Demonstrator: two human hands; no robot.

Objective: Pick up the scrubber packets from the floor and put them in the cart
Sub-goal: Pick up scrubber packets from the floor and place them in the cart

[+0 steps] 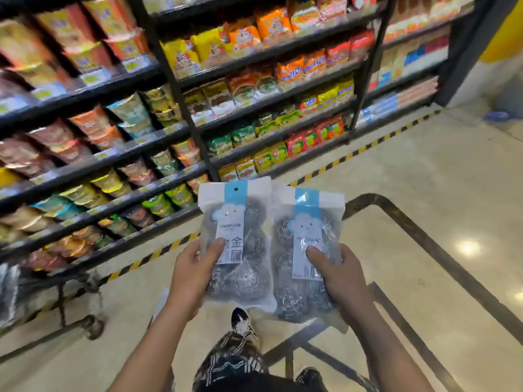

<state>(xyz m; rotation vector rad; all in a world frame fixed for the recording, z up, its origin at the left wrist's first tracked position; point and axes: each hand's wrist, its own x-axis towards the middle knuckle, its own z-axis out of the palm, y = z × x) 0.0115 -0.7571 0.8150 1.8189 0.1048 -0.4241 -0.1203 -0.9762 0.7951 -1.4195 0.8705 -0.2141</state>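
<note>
Head camera view: both scrubber packets are off the floor, the left hand gripping the left packet and the right hand the right packet, side by side above a dark cart frame; dropping them in remains. Clear bags show steel-wool balls under blue-white labels

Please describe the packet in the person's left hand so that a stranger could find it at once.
Look in front of the snack shelves, where two hands hold two scrubber packets. The left hand grips the left packet. Unlike the right packet, its label shows two big dark characters.
</note>
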